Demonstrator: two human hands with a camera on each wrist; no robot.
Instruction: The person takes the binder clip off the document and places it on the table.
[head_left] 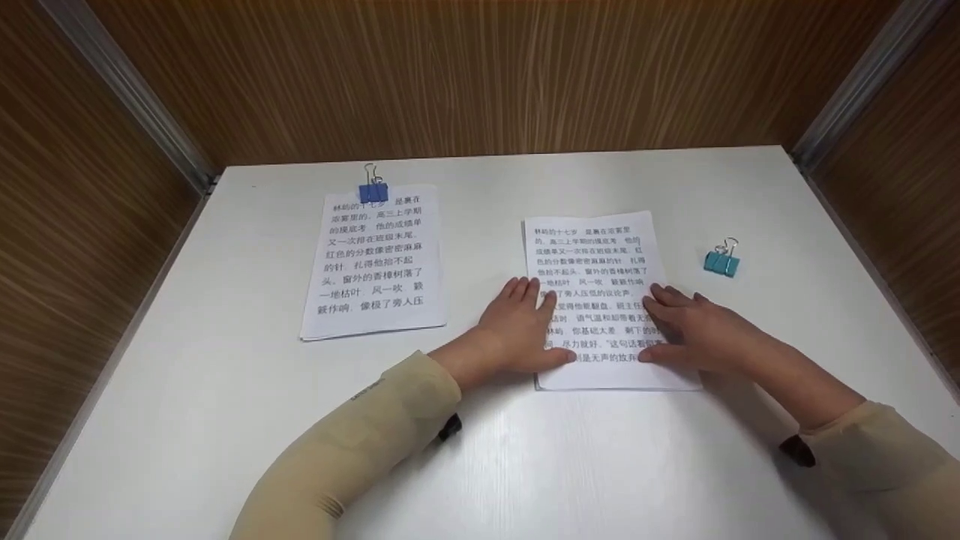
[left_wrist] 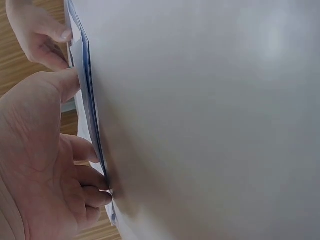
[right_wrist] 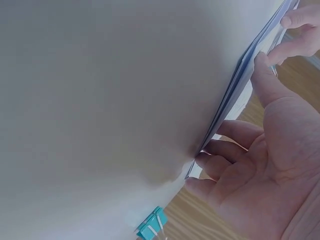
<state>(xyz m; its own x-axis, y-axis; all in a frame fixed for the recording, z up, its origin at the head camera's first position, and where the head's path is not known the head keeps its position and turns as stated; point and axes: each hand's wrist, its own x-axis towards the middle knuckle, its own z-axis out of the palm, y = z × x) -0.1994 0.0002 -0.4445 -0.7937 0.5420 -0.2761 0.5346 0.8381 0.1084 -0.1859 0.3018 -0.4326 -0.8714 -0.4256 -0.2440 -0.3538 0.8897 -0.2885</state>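
A stack of printed paper sheets (head_left: 589,251) lies flat on the white table, its sheets slightly uneven along the edges. My left hand (head_left: 517,330) rests along the stack's left side, the thumb lying on the top page near the bottom lines of print. Opposite it, my right hand (head_left: 701,334) touches the right side, with its thumb on the page too. The left wrist view shows fingertips of the left hand (left_wrist: 50,155) against the paper edge (left_wrist: 89,105). In the right wrist view, the right hand's (right_wrist: 260,160) fingertips meet the stack's other edge (right_wrist: 230,95).
A teal binder clip (head_left: 721,262) sits on the table (head_left: 480,465) to the right of the stack. On the left lies a second paper stack (head_left: 375,262) with a blue binder clip (head_left: 373,193) on its top edge. Wood-grain panels (head_left: 480,75) enclose the back and sides.
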